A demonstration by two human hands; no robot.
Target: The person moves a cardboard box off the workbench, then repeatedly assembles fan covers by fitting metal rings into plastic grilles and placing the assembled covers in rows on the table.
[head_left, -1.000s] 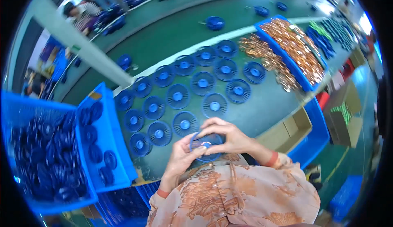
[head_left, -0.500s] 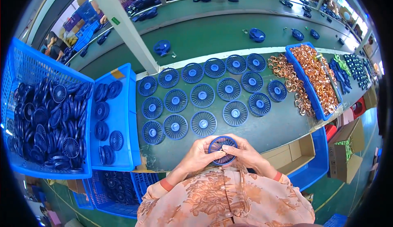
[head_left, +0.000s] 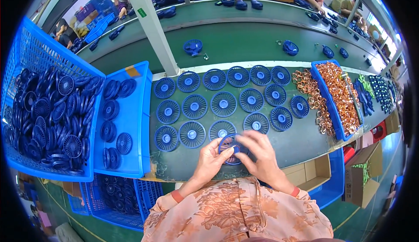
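My left hand (head_left: 210, 160) grips a round dark blue fan grille (head_left: 230, 161) by its near-left side, thumb pressed by the small light hub cap at its middle. Beside its right edge is my right hand (head_left: 264, 160), fingers stretched and thumb apart; the fingertips are smeared by motion, and whether they touch the rim I cannot tell. The held grille hovers over the bench's near edge, partly overlapping a flat-lying grille (head_left: 222, 128). Several like grilles, each with a lighter blue centre, lie in rough rows on the green bench (head_left: 288, 143).
Left stand a blue crate (head_left: 52, 50) heaped with grilles and a shallow blue tray (head_left: 131, 154) holding several. A blue bin (head_left: 325, 89) of copper-coloured rings stands right, loose rings beside it. Beyond a metal post (head_left: 150, 28), a conveyor (head_left: 244, 36) carries blue fan parts; people work across it.
My right hand has moved off the grille's hub to the right, its fingers spreading. My left hand keeps hold of the grille. The whole view has shifted slightly.
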